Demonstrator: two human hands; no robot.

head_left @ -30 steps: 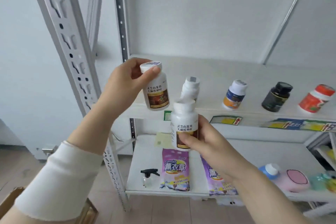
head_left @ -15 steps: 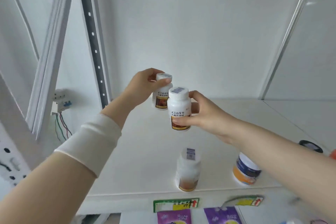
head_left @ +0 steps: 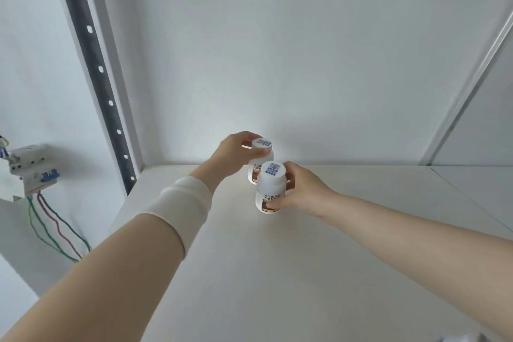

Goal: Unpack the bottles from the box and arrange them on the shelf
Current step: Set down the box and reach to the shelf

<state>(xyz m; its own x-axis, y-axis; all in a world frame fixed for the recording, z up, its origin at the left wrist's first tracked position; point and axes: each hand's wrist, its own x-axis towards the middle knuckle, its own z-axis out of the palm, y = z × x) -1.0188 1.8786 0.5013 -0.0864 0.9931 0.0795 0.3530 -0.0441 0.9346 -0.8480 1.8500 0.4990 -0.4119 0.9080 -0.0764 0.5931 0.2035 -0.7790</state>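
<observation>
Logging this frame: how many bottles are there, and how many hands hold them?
White plastic bottles with brown labels: 2, the rear bottle and the front bottle
Hands gripping them: 2, the left hand and the right hand
Total: 4

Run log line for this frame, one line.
phase: placing | left hand: grips rear bottle | right hand: grips front bottle | shelf: both bottles upright

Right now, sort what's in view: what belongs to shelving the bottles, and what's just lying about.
Job: far bottle, held by left hand; near bottle, held by right hand; shelf.
Lying about: breaker; wires; post.
</observation>
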